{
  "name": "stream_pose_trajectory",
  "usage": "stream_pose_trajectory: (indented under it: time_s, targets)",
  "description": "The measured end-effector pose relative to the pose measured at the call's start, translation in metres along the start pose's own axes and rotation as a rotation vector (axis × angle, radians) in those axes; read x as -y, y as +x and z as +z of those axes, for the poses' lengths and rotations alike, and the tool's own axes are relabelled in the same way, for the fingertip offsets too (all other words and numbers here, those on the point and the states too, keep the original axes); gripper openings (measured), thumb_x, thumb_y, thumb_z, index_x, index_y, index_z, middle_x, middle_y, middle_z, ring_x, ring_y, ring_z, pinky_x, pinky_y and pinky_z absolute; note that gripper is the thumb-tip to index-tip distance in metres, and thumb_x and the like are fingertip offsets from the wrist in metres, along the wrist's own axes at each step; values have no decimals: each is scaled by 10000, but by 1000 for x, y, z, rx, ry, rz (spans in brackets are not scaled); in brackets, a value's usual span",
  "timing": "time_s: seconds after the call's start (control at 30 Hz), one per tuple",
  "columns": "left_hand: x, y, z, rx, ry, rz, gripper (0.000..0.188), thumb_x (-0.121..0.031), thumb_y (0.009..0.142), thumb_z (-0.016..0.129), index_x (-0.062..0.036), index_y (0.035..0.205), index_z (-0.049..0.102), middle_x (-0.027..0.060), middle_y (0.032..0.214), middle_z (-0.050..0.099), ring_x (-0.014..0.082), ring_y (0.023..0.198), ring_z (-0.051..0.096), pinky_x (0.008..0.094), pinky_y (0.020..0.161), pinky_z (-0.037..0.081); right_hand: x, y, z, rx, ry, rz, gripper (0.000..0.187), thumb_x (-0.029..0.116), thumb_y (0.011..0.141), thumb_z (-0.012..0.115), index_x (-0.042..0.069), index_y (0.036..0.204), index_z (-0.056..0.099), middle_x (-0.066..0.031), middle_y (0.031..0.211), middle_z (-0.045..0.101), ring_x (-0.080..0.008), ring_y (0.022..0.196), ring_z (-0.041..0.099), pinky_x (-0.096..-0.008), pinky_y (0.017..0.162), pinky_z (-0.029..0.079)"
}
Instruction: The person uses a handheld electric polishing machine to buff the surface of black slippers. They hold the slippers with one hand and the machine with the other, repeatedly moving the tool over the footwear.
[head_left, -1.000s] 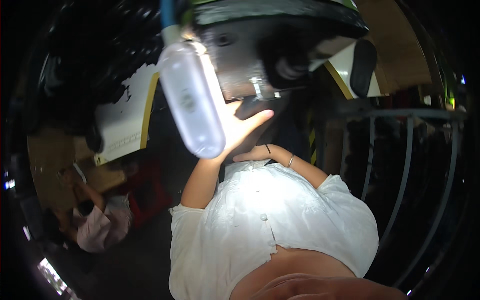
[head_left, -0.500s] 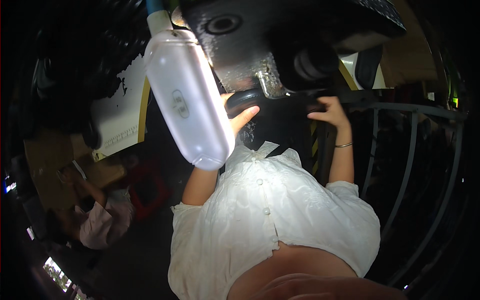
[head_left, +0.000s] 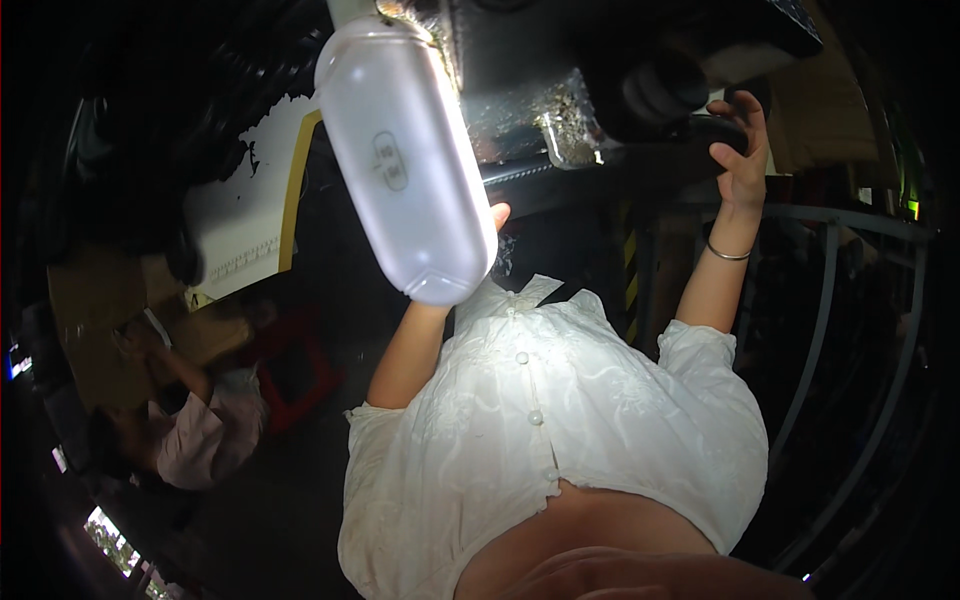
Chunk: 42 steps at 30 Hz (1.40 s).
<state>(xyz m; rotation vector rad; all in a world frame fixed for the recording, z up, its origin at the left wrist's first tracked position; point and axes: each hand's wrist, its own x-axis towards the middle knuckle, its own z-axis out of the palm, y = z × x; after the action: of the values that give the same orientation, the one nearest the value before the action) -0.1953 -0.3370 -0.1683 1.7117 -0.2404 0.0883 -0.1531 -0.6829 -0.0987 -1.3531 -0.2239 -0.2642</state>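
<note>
My right hand [head_left: 742,160] is raised at the right of the dark machine [head_left: 610,100]. Its thumb and fingers curve round a black rounded piece [head_left: 718,132], whose kind I cannot make out. A glowing white lamp [head_left: 410,170] with rounded ends hangs in front of my left forearm [head_left: 408,355]. It hides most of my left hand [head_left: 501,214], of which just a fingertip shows past the lamp's edge. What the left hand holds, if anything, is out of sight. Beside that fingertip runs a dark edge of the machine, with a shiny worn metal part [head_left: 570,125] above.
A white board with a yellow edge [head_left: 245,215] lies at the left, black material around it. Beyond it, another person [head_left: 205,430] sits at a brown surface, near a red stool [head_left: 305,375]. Grey metal rails [head_left: 820,310] stand at the right.
My right hand has moved up and right, to the black rounded piece. The left hand has slipped mostly behind the lamp, and the black curved thing beside it no longer shows. The view has shifted slightly.
</note>
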Motion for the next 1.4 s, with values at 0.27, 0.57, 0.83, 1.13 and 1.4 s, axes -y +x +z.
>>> stream_pose_trajectory:
  time_s: [0.27,0.57,0.83,1.13,1.4]
  targets:
    - [16,-21,-38,-233,-349,-199,301,-50,778,684,16,1041,553,77,985,613,120,884,576,252,828,446,-15,0,52,-5,90,-33,597,-96,651,699,4,1185,452,-76,955,617,-147,861,609,-277,804,500]
    - [-6,-33,-92,-368,-213,-93,339,40,766,641,66,1086,531,105,1036,609,148,918,595,276,850,457,-46,-27,114,108,1,108,527,-22,661,729,5,1125,480,-84,947,612,-147,892,590,-273,813,475]
    - [56,-65,-144,-233,-219,-334,389,-70,749,719,15,1085,544,76,1038,587,148,897,581,266,790,476,-53,-24,161,218,-61,100,699,31,622,795,1,1215,428,-82,1088,558,-152,1019,531,-292,911,423]
    - [83,-56,-66,281,256,-447,266,-78,691,754,22,903,628,51,817,646,106,731,587,263,670,478,-44,-7,167,330,-218,36,875,76,564,837,20,1295,359,-89,1149,540,-160,1022,543,-301,915,426]
    - [-26,24,18,56,-236,-144,278,-107,741,733,10,969,626,35,845,645,78,749,575,225,698,466,-45,-15,157,230,-299,62,874,159,598,823,26,1312,338,-102,1167,529,-176,1041,537,-308,906,434]
